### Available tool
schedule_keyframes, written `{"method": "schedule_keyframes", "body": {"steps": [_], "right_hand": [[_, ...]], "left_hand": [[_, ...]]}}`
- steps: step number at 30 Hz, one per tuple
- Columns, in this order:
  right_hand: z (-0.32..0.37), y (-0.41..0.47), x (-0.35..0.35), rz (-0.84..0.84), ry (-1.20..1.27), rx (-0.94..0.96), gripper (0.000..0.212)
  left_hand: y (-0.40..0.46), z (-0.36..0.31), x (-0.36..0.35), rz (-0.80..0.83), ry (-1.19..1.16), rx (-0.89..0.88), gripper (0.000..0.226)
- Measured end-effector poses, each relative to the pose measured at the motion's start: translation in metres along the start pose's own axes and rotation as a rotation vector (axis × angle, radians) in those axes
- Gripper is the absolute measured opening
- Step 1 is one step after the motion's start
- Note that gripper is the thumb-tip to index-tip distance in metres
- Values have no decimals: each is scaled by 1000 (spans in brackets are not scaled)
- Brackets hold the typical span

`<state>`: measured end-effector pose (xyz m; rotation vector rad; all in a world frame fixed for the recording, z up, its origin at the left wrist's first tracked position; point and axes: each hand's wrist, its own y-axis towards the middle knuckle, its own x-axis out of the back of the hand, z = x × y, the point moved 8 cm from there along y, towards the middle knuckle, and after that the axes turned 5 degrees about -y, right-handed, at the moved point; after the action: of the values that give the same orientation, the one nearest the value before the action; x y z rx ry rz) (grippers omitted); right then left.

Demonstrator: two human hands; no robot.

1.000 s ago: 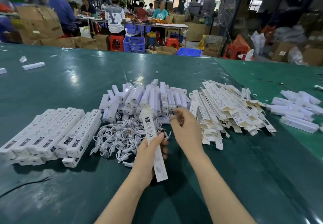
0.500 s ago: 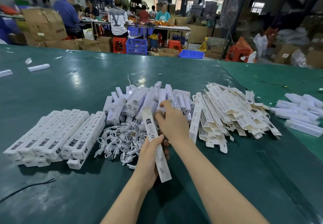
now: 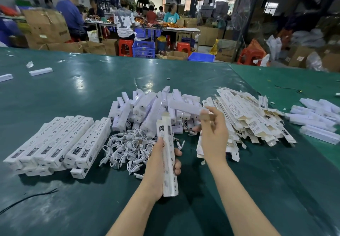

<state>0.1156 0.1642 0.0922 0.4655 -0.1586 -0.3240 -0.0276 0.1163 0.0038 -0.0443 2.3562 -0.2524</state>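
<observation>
Over green table (image 3: 73, 92), cartons (image 3: 46, 27) behind | left grip (image 3: 159, 164) clamps box (image 3: 165, 136) | right grip (image 3: 214, 136) pinches white bar (image 3: 185, 107)

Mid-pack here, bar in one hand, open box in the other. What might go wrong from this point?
1. The right hand pinches the white bar by one end only, so it may tip or slip onto the pile of bars.
2. The box in the left hand has its top flap raised; the bar could snag on it.
3. The cable tangle may drag out several cables at once.

Left hand (image 3: 154, 167), right hand (image 3: 214, 134): fingers curled.
</observation>
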Motion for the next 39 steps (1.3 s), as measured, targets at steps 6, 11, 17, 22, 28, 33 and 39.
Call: {"method": "schedule_keyframes", "body": {"steps": [6,11,17,22,28,33,39], "right_hand": [[-28,-13,52,-121,220,-171,12],[-36,-15,79,-174,261,-216,9],[-38,-11,87,-149,322,-251,18],[-39,-10,73,-11,290,-241,24],[-45,-6,85,-30,171,-234,24],[-40,-6,87,9,54,-179,27],[-43,-8,77,134,42,-209,19]], "left_hand": [[-4,11,-8,133,296,112,37],[-10,15,-10,266,482,145,52],[-8,17,-6,256,497,159,49],[-5,19,-3,261,479,176,51],[-4,19,-3,260,483,175,53],[-10,23,-7,343,574,199,49],[-13,31,-9,388,675,226,42]]}}
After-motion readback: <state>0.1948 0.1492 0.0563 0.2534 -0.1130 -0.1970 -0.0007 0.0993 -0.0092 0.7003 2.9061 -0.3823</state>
